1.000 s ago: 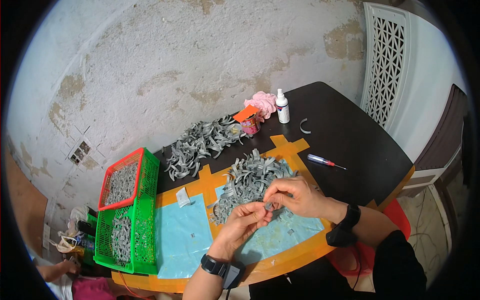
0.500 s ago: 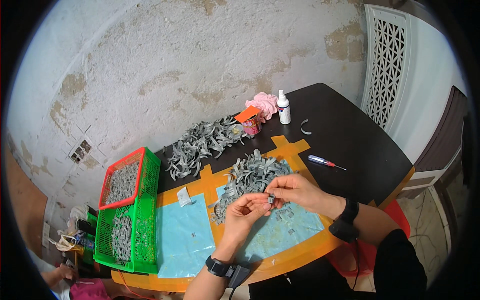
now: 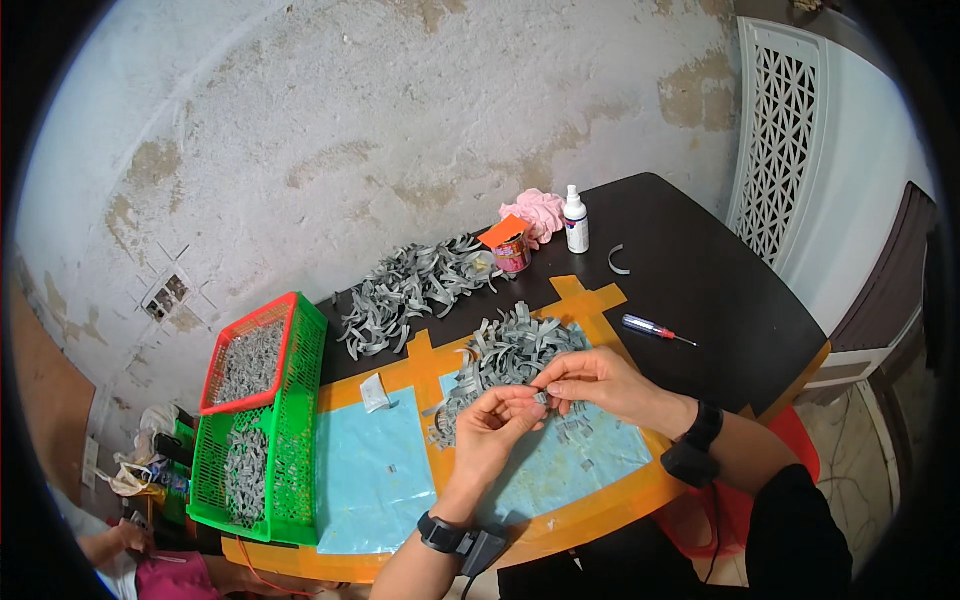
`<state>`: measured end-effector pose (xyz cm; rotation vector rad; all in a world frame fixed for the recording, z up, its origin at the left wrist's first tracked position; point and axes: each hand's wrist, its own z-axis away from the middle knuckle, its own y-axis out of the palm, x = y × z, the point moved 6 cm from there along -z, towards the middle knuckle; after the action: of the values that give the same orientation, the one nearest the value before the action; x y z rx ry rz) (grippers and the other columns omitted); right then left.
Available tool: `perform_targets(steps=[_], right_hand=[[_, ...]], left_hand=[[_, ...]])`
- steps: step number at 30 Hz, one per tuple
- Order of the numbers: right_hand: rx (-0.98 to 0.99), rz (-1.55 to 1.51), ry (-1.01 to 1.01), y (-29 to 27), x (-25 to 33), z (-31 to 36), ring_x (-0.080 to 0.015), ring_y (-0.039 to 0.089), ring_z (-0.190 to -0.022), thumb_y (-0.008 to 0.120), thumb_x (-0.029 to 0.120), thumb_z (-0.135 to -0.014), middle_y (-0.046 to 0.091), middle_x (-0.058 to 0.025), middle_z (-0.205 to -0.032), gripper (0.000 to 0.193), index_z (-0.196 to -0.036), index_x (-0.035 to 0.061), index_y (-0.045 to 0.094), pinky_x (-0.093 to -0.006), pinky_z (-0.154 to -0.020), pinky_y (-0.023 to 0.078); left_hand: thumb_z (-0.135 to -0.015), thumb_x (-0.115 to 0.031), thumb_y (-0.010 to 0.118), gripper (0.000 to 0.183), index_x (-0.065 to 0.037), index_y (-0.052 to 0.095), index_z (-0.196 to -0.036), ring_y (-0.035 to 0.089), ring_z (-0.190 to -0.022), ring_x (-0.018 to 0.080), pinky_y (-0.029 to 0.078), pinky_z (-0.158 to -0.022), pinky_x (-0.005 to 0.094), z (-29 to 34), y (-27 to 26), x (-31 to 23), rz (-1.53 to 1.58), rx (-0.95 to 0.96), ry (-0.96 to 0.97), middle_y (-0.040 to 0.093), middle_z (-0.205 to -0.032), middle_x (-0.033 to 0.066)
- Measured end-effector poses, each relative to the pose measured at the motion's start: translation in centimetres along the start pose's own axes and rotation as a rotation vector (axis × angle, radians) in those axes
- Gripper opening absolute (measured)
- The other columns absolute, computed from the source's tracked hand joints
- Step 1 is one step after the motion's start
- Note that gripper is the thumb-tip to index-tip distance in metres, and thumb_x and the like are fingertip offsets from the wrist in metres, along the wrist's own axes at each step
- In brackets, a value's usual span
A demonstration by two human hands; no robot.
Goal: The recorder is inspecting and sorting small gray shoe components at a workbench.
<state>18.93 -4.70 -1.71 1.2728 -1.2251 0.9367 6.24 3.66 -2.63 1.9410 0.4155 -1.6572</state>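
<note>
Above the blue sheet, my left hand and my right hand meet, fingertips pinched together. Between them is a small grey piece, mostly covered by the fingers, so its full shape is hidden. Just beyond my hands lies a heap of grey curved strips. Several tiny grey pieces are scattered on the sheet beside my right hand's fingers.
A green basket with a red basket on it stands at left, holding small grey parts. Farther back are more grey strips, a can, a pink cloth and a spray bottle. A screwdriver lies right.
The view has shifted slightly. Both hands stay together at nearly the same place, with the right fingers adjusted a little around the small grey piece.
</note>
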Motion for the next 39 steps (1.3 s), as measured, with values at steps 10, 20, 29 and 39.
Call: perform_targets(steps=[10, 20, 29, 39], right_hand=[[-0.008, 0.090, -0.137, -0.5, -0.3, -0.4, -0.0098, 0.055, -0.083, 0.064, 0.004, -0.086, 0.054, -0.0040, -0.100, 0.010, -0.094, -0.0025, 0.064, -0.0245, -0.072, 0.048], [-0.035, 0.273, -0.191, -0.3, 0.4, -0.2, -0.0089, 0.055, -0.080, 0.064, 0.002, -0.085, 0.055, -0.0040, -0.095, 0.008, -0.093, -0.0021, 0.065, -0.0222, -0.069, 0.046], [-0.038, 0.249, -0.088, -0.3, -0.3, 0.0, -0.0079, 0.057, -0.077, 0.060, 0.003, -0.088, 0.059, -0.0040, -0.088, 0.008, -0.094, -0.0020, 0.061, -0.0235, -0.068, 0.049], [0.031, 0.078, -0.103, 0.1, -1.2, -0.3, -0.0072, 0.057, -0.080, 0.059, -0.002, -0.085, 0.059, -0.0025, -0.089, 0.013, -0.098, 0.0004, 0.054, -0.0225, -0.071, 0.048]], left_hand=[[-0.081, 0.005, 0.067, 0.019, 0.001, 0.063, -0.099, 0.060, -0.085, 0.0084, 0.050, -0.074, 0.0199, -0.1, 0.0, -0.6, -0.129, -0.012, 0.166, 0.063, -0.108, 0.0083], [-0.081, 0.002, 0.069, 0.017, -0.002, 0.058, -0.094, 0.058, -0.077, 0.0067, 0.050, -0.065, 0.0201, 0.2, 0.4, -0.5, -0.113, 0.056, 0.128, 0.062, -0.104, 0.0073], [-0.080, 0.001, 0.070, 0.020, -0.002, 0.059, -0.097, 0.056, -0.078, 0.0068, 0.049, -0.069, 0.0213, 0.1, 0.4, -0.1, -0.221, 0.033, 0.100, 0.060, -0.090, 0.0015], [-0.079, 0.003, 0.070, 0.022, -0.002, 0.062, -0.099, 0.055, -0.085, 0.0066, 0.046, -0.076, 0.0209, 0.1, 0.1, -0.2, -0.277, 0.032, 0.110, 0.061, -0.097, 0.0012]])
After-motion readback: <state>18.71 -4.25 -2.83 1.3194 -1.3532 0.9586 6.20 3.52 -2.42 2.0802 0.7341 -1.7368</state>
